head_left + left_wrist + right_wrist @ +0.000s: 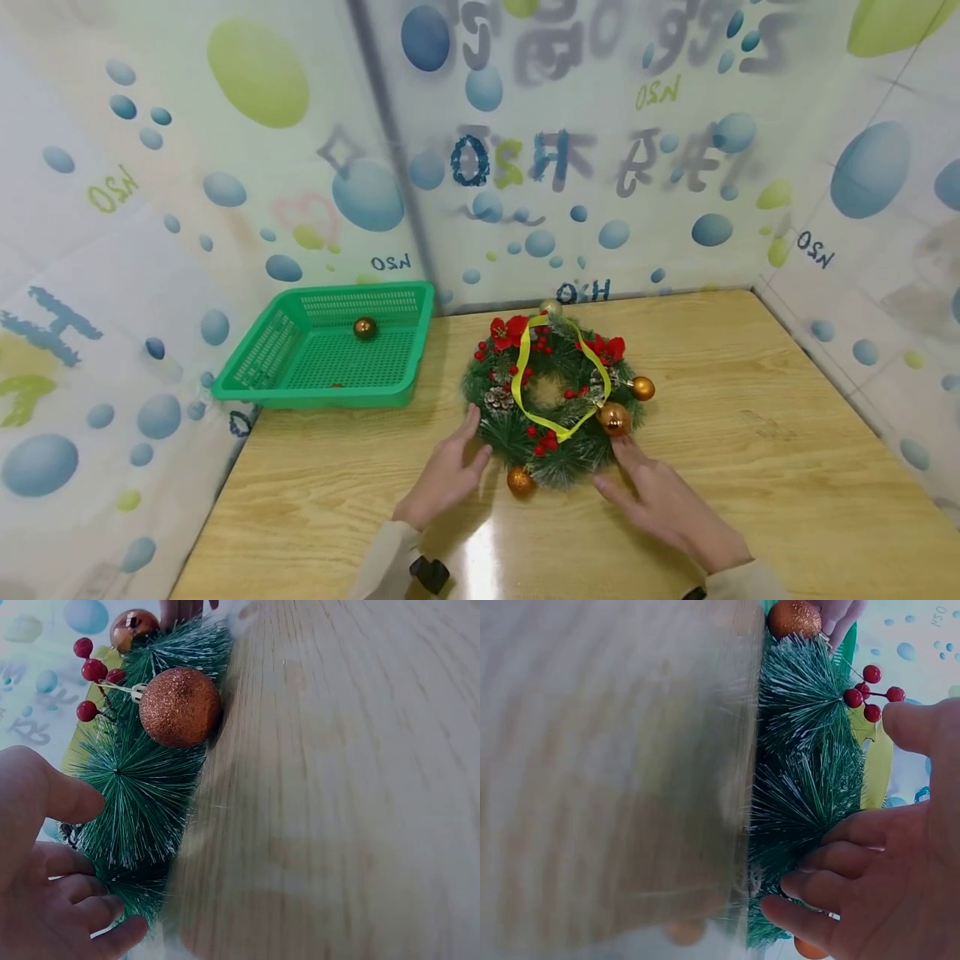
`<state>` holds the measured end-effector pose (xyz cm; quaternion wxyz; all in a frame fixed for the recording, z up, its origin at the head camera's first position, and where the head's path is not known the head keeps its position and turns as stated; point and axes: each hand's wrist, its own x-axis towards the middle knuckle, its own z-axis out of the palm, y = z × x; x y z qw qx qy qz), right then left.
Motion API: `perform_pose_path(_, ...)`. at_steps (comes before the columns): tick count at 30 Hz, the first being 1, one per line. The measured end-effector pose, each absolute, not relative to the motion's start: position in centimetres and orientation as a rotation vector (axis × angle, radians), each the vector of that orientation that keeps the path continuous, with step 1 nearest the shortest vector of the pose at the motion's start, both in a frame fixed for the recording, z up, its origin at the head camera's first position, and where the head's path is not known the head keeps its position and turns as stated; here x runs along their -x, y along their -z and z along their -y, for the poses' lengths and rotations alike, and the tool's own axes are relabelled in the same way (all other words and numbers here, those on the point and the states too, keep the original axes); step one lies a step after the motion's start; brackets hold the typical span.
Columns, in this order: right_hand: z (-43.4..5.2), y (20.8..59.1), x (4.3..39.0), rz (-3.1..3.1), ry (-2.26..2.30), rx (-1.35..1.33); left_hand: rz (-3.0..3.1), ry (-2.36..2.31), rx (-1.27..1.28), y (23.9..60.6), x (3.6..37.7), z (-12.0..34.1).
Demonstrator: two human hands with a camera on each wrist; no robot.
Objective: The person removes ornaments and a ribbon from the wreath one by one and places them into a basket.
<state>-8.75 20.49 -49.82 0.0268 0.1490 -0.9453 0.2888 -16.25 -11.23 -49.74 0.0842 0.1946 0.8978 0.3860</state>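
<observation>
A green pine wreath [557, 400] with red berries, poinsettias, copper baubles and a yellow ribbon lies mid-table. The left hand [448, 469] at its 8 o'clock and the right hand [663, 500] at 4 o'clock touch its rim, fingers relaxed, gripping nothing. At 10 o'clock on the wooden table [750, 467] sits a green basket [262, 367], before bubble-printed walls [225, 167].

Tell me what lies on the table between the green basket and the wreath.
Nothing: in the head view, only bare wooden table separates the green basket from the wreath. The basket's bronze ball sits inside it.
</observation>
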Motion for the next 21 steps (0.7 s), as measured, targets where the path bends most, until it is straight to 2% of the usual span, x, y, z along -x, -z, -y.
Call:
perform_pose_path(9, -20.9, 49.8, 8.2, 2.914, -0.965, -0.465, -2.705, -1.159, -0.574, 50.0, 16.2, 11.7)
perform_pose_path(14, -23.0, 49.0, 8.4, 2.922, -0.960, -0.432, -2.713, -1.193, -0.657, 49.4, 14.6, 11.3)
perform_pose_path(21, -26.3, 47.6, 10.3, 2.933, -0.896, -0.398, -2.753, -1.146, -0.780, 49.1, 12.2, 10.3)
